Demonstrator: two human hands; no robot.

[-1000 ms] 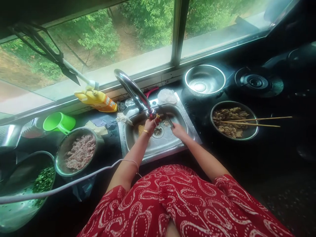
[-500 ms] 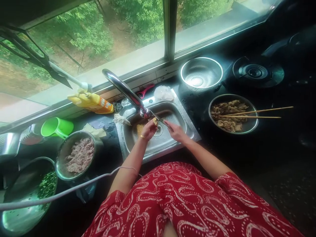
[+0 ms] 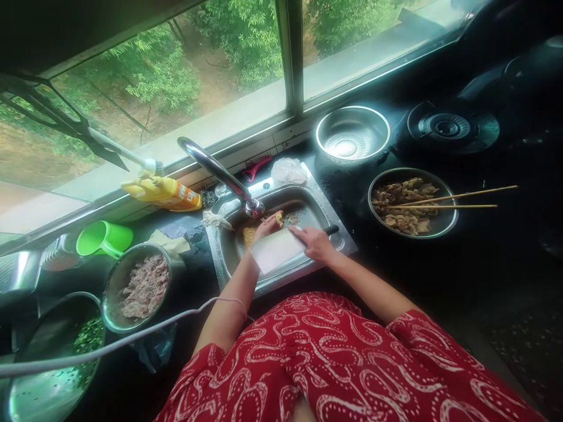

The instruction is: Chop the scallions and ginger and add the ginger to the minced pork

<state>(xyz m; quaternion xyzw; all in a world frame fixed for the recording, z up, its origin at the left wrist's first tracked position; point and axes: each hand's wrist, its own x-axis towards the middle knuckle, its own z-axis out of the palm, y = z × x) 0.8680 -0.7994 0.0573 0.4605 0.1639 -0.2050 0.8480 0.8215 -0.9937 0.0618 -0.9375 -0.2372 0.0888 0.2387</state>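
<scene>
Right hand (image 3: 317, 243) grips the cleaver (image 3: 281, 251) by its dark handle, blade flat over the sink (image 3: 341, 231), while the left hand (image 3: 267, 227) pinches a small yellowish piece of food (image 3: 278, 218) under the tap (image 3: 229, 179); keeping those fingertips behind the edge looks wise.

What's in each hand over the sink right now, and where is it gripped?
The right hand holds a cleaver by its dark handle, blade flat. The left hand pinches a small yellowish piece at its fingertips.
</scene>
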